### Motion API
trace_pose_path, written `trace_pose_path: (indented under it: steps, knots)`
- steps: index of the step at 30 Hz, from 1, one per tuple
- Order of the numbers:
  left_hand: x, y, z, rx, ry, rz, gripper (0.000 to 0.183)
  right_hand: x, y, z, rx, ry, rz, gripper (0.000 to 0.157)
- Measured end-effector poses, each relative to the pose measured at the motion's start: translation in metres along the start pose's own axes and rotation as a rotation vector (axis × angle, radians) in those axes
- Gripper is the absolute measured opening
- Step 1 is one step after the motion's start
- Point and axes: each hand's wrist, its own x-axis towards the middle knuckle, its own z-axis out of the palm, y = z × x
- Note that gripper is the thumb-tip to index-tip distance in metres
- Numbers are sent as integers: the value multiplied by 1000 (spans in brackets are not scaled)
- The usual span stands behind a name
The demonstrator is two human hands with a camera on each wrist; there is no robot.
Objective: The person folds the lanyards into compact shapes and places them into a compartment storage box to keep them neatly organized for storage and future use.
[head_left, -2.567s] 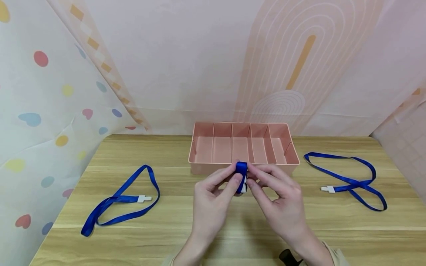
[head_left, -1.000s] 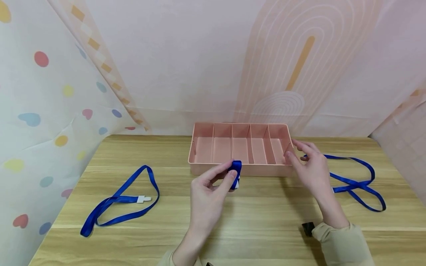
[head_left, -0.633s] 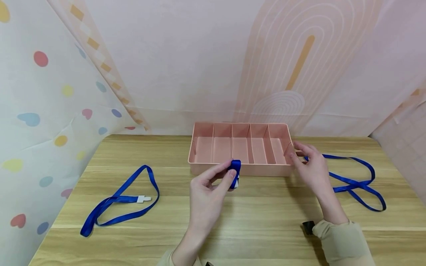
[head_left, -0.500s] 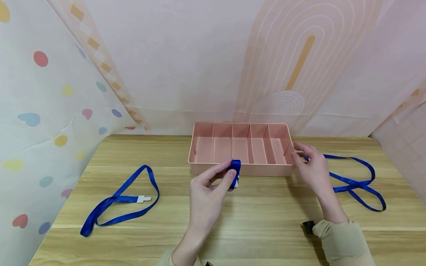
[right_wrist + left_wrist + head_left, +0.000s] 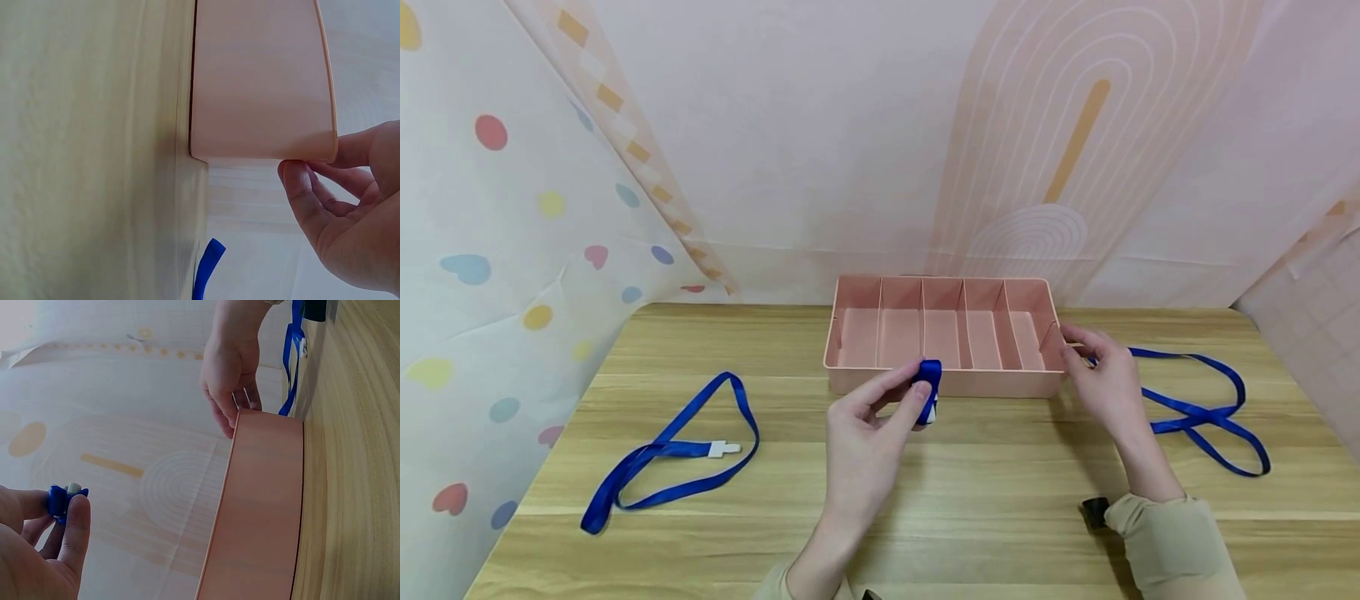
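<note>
A rolled-up blue lanyard [image 5: 930,392] with a bit of white clip showing is pinched between the thumb and fingers of my left hand [image 5: 867,446], held up in front of the pink divided box [image 5: 1000,383]. In the left wrist view the roll [image 5: 59,501] shows a pale clip end at its top. My right hand [image 5: 1105,383] is at the box's right end, its thumb and fingertips touching the outside of the end wall near the rim. The right wrist view shows the thumb [image 5: 297,178] against that wall [image 5: 269,125].
On the wooden table [image 5: 1000,517], a loose blue lanyard [image 5: 685,454] with a white clip lies at left. Another blue lanyard [image 5: 1210,412] lies at right, partly behind my right hand. A patterned cloth backdrop [image 5: 775,167] stands behind the box.
My right hand has let go of the rolled lanyard and moved right to the box's end; its thumb shifted from over the rim to outside. My left hand keeps the roll, slightly further left.
</note>
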Motion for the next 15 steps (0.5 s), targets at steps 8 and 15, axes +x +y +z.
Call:
trace_pose_path:
  steps: [8, 15]
  knots:
    - [3, -1, -1, 15, 3, 7, 24, 2, 5, -3, 138, -78, 52, 31]
    - [6, -2, -4, 27, 27, 26, 25, 4, 12, -4, 233, -122, 87, 33]
